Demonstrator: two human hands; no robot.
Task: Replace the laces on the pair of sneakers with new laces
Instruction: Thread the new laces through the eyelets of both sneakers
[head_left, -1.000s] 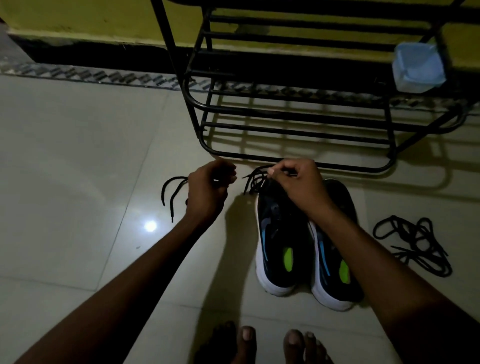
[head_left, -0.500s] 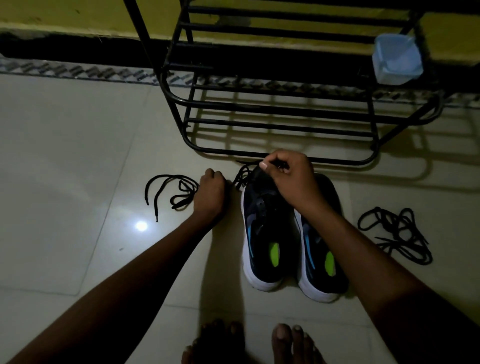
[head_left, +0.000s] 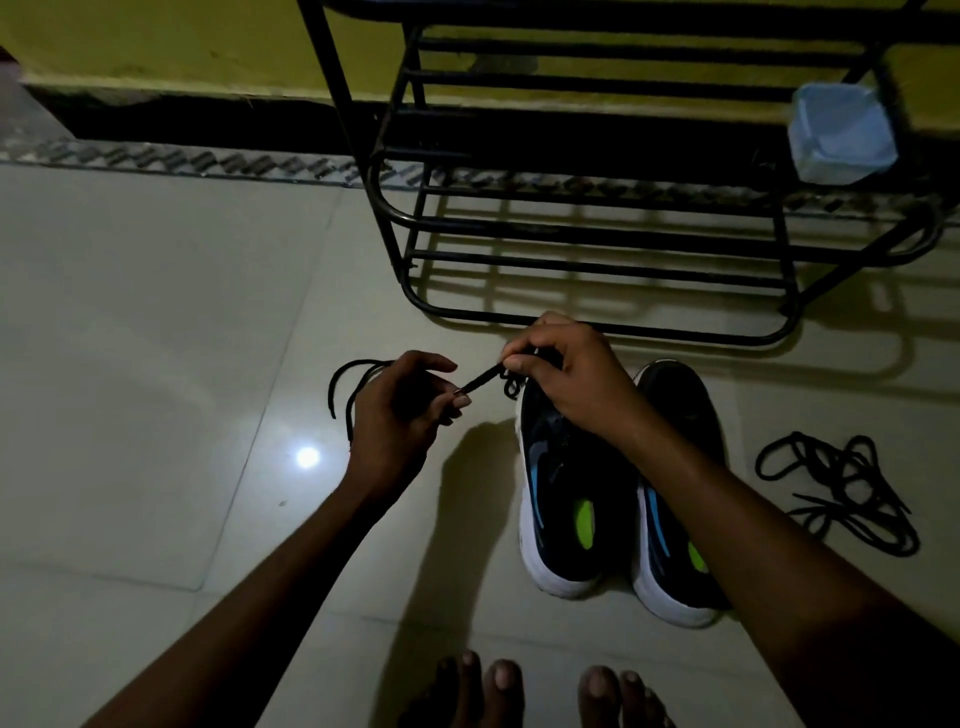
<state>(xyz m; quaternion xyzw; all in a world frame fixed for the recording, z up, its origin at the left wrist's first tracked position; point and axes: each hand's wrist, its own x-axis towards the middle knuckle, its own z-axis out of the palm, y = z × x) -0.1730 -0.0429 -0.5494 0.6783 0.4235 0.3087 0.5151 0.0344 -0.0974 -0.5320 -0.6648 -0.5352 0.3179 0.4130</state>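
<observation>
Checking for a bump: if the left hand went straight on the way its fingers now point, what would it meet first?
Probably the right hand: the left hand points along the black lace that both pinch. Depth is unclear.

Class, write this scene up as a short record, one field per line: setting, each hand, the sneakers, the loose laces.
Setting: tiled floor, black metal rack against the wall
Left hand: pinches the black lace
Right hand: pinches the same lace over a sneaker's toe
Sneakers: pair side by side, toes toward the rack
Loose laces: tangled pile on the floor, right of the pair
On rack: pale blue container
</observation>
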